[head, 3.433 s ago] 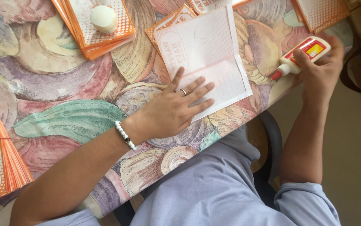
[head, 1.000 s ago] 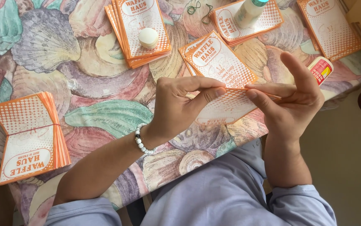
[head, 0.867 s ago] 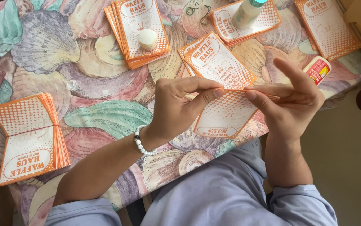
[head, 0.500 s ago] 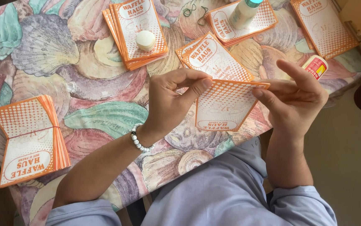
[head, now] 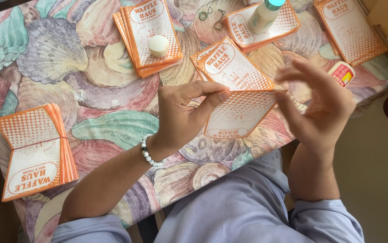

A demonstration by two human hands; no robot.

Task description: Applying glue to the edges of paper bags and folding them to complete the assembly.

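Two hands [head: 180, 112] [head: 320, 108] on folded orange card [head: 239, 112], right fingers [head: 293, 74] blurred.

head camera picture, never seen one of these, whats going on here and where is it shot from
There is no machine here: a person wears a camera on the head, so you look down at their own arms and lap. The left hand, with a bead bracelet at the wrist, pinches a folded orange and white paper sleeve at its crease. The right hand is blurred, open beside the sleeve's other edge. They work over a table covered in a seashell pattern. On it lie stacks of the same sleeves: one folded stack at the left, another stack weighted by a small round white lid. A glue tube lies at the right.
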